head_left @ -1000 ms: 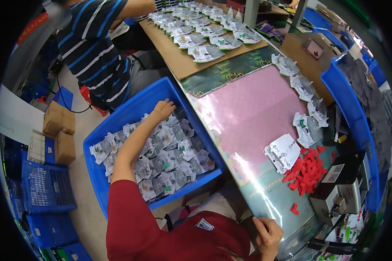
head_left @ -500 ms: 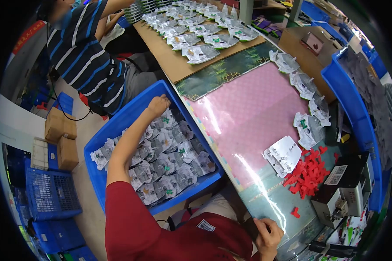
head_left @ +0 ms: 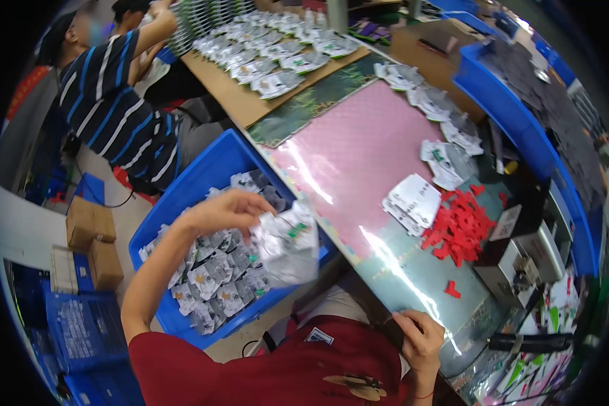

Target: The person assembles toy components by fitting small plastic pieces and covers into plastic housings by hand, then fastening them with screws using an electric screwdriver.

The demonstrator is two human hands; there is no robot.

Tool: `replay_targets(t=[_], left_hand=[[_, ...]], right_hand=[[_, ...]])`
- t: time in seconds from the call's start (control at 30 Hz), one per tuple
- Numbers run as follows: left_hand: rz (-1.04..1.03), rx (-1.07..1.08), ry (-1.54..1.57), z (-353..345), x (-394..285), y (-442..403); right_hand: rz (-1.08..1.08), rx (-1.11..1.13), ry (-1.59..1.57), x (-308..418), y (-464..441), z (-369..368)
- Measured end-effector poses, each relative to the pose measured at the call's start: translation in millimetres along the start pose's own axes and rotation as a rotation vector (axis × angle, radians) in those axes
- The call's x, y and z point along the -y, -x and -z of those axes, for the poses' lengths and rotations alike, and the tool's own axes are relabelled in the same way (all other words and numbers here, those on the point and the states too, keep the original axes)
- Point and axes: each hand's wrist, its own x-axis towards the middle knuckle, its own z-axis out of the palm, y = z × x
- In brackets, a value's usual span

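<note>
My left hand (head_left: 231, 211) is closed on the upper edge of a silver-and-clear plastic housing (head_left: 287, 247) with a small green piece on it. It holds the housing, slightly blurred, above the right side of a blue bin (head_left: 183, 177). Similar housings (head_left: 216, 281) lie packed in rows in the bin. My right hand (head_left: 421, 340) rests by the table's near edge, fingers loosely curled and apart, with nothing visible in them. Beyond it, a single red piece (head_left: 452, 289) lies on the table, near a pile of red plastic pieces (head_left: 460, 227) and a stack of white plates (head_left: 413, 203).
Several housings (head_left: 446, 164) line the table's right side, beside a pink mat (head_left: 352, 142). A black-and-silver machine (head_left: 521, 254) stands at right. Many more housings (head_left: 277, 82) cover a cardboard sheet at the back. A person in a striped shirt (head_left: 115, 111) sits beyond the bin.
My left hand has come back from the bin's far end toward me, lifting a housing out. My right hand stays by the table edge. The whole view has shifted slightly.
</note>
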Motion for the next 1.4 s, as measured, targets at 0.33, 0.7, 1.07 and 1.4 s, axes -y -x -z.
replay_targets(t=[0.33, 0.7, 1.07, 1.4], left_hand=[[0.017, 0.428, 0.575, -193.9, -8.2, -71.7], [0.024, 0.514, 0.815, -304.4, -9.1, -91.1], [-0.287, 0.287, 0.584, -328.1, 16.4, -83.8], [-0.371, 0.207, 0.497, -331.3, 24.9, -76.8]], right_hand=[[-0.282, -0.498, -0.079, 10.2, 31.5, 67.5], [-0.220, -0.489, 0.105, 20.1, 20.6, 101.0], [-0.255, -0.265, 0.327, 21.4, 0.2, 102.8], [-0.187, -0.304, 0.390, 21.0, -4.0, 83.8]])
